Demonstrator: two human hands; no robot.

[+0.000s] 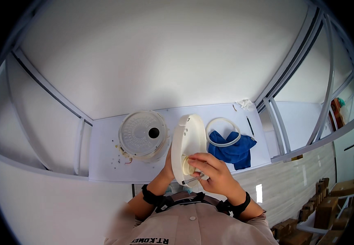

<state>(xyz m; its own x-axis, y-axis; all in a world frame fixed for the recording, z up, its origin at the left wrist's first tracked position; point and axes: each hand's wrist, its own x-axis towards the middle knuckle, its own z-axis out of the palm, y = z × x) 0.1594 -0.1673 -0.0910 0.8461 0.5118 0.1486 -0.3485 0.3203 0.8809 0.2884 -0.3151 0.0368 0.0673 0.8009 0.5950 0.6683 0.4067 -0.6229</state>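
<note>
A white, shallow round plastic cover (pixel 194 134) stands tilted on edge in front of me, its hollow side facing right. My left hand (pixel 169 166) grips it from behind on the left; most of those fingers are hidden by it. At its lower end sits a small cream-coloured round part (pixel 187 166), with the fingertips of my right hand (pixel 218 175) on it. My right hand is closed and also holds a slim metal tool (pixel 193 179), pointing left; its exact kind is unclear. Left of the cover stands a white round appliance body (pixel 138 132) with a dark hole on top.
A blue cloth (pixel 236 152) lies on the white table (pixel 107 171), partly under a white ring (pixel 222 144). Farther right is a dark pen-like stick (pixel 250 126), with crumpled white tissue (pixel 246 104) behind it. Small screws and bits (pixel 122 153) lie beside the appliance body. Metal-framed panels flank the table.
</note>
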